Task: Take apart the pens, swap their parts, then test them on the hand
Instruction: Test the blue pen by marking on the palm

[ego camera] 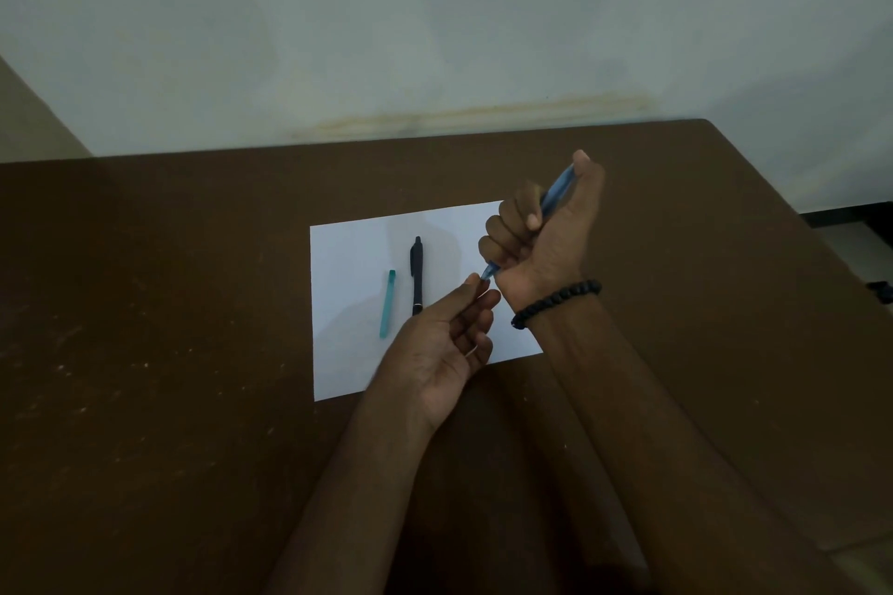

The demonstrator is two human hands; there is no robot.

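My right hand [541,232] fists round the blue pen barrel [555,191] above the white paper [348,304]; left hand [449,338] pinches its tip [487,274]. Light, slick plastic, I judge: hold the barrel, twist gently. Teal cap [387,303] and black pen [416,274] lie beside

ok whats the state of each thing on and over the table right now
blue pen: held in the right hand, tip end down, off the paper
left hand: fingers pinch the blue pen's lower tip
black pen: whole, flat on the paper
teal cap: loose, flat on the paper beside the black pen
paper: flat on the table
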